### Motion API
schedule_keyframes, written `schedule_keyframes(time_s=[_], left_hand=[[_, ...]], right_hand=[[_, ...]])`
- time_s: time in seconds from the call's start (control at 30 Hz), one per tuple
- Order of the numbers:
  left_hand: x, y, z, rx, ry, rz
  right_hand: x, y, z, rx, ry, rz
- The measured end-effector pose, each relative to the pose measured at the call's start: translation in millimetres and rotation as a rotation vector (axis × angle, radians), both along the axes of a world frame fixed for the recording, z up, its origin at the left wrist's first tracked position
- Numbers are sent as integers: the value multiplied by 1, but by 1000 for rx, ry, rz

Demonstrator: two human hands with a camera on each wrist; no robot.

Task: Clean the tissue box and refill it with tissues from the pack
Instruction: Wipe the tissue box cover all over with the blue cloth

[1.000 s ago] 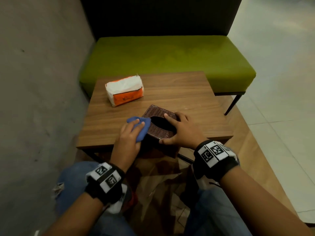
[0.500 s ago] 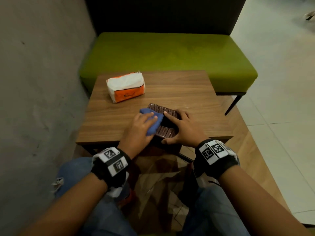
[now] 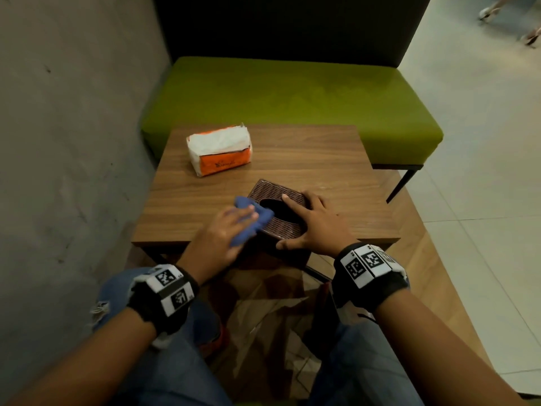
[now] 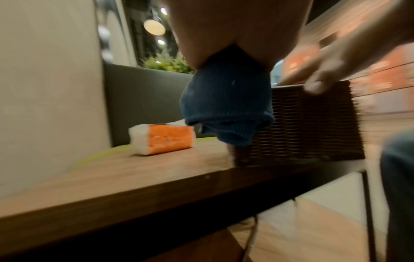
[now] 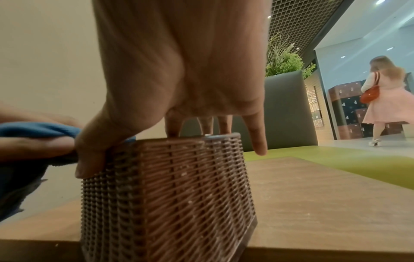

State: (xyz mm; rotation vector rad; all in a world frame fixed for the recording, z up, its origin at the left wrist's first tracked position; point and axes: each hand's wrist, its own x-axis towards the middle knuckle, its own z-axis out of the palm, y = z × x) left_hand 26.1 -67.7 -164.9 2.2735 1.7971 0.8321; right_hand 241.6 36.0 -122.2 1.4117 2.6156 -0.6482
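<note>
A brown woven tissue box (image 3: 288,228) with a dark oval opening stands at the table's near edge. My right hand (image 3: 314,222) grips it, fingers spread over the top and thumb on the near side; in the right wrist view the thumb (image 5: 89,159) presses the box (image 5: 174,195) at its corner. My left hand (image 3: 225,230) holds a bunched blue cloth (image 3: 251,219) against the box's left top edge. The left wrist view shows the cloth (image 4: 226,106) hanging against the box wall (image 4: 309,124). An orange and white tissue pack (image 3: 219,150) lies at the table's far left.
The small wooden table (image 3: 322,159) stands between my knees and a green bench (image 3: 292,92). A grey wall (image 3: 73,142) runs close along the left. A brown paper bag (image 3: 263,317) lies on the floor under the table. A person (image 5: 385,99) walks far off at the right.
My left hand swept the cloth across the box top over the opening, then came back to the left edge. My right hand has kept its hold on the box.
</note>
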Motion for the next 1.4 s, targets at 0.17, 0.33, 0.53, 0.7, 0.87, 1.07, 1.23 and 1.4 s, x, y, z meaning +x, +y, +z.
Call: schedule_keyframes(time_s=[0.17,0.33,0.53,0.7,0.87,1.07,1.23,1.4], left_hand=[[17,-15,-1,40,-21,30],[3,8,11,-25,-53,95],[-3,78,17,-166,64,71],[-5,15,16,-134,13,-83],[-20,48,18,-163,28,-12],[-5,62,14,-165,45,108],[-5,14,13,-131,8,168],[6,-4,14,-97,81,66]], right_hand=[[0,2,5,5,-31,22],[-2,9,16,-59,-143,83],[-2,19,25,-121,-215,143],[0,22,22,-129,-216,164],[-5,24,24,-169,-218,207],[2,24,29,-153,-208,179],[9,22,17,-182,25,15],[-15,6,-10,-291,320,-226]])
